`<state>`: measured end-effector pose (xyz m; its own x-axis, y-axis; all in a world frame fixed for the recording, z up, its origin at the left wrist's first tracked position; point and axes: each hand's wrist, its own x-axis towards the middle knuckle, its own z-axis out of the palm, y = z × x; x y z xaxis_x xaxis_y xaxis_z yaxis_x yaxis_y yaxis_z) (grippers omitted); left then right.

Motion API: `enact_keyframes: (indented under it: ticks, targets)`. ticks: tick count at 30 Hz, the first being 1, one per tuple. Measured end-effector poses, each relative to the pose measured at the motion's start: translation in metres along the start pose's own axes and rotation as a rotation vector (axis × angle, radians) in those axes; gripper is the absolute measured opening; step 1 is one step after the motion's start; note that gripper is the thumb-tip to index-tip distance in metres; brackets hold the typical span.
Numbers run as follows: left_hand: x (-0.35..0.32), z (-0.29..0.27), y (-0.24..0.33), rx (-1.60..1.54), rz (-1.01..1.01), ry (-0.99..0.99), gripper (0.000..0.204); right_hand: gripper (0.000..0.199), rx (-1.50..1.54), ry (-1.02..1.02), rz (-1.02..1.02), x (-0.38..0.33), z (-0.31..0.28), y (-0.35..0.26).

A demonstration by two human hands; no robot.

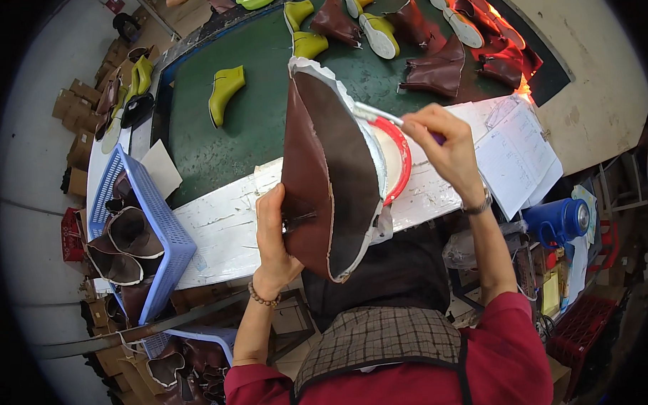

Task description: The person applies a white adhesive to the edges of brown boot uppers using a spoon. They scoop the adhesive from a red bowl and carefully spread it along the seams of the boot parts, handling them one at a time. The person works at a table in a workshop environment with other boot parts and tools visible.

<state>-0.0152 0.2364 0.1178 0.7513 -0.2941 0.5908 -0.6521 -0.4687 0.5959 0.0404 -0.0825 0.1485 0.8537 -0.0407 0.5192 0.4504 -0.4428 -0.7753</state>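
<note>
My left hand [273,240] grips a dark brown leather boot upper [307,174] and holds it up before me, its dark lining facing right. White paste coats the upper's rough far and right edge. My right hand [445,147] is closed round the handle of a brush [379,115]. The brush's tip meets or nearly meets the white-coated edge; I cannot tell which. Behind the upper stands a red-rimmed tub [405,157] of white paste, partly hidden by it.
Brown uppers [433,69] and yellow-green boot forms [226,94] lie on a dark green conveyor belt [262,58], beside an orange glow at far right. Blue baskets [170,240] of uppers stand left. Papers [516,156] and a blue jug [553,219] are to the right.
</note>
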Motion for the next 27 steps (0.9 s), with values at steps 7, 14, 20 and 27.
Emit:
enact_keyframes:
  ticks: [7, 14, 20, 27]
  targets:
    - [0.024, 0.002, 0.01, -0.012, -0.102, 0.185, 0.111, 0.022, 0.07, -0.013, -0.127, -0.016, 0.009, -0.031]
    - [0.042, 0.015, -0.015, -0.039, 0.084, 0.398, 0.104, 0.022, 0.026, -0.088, -0.183, -0.039, 0.008, -0.053]
    - [0.052, 0.012, -0.031, 0.241, 0.195, 0.442, 0.099, 0.019, 0.034, -0.221, -0.106, -0.046, 0.0, -0.073]
    - [0.049, 0.005, -0.033, 0.318, 0.177, 0.406, 0.08, 0.013, 0.213, -0.345, 0.285, -0.035, -0.003, -0.071]
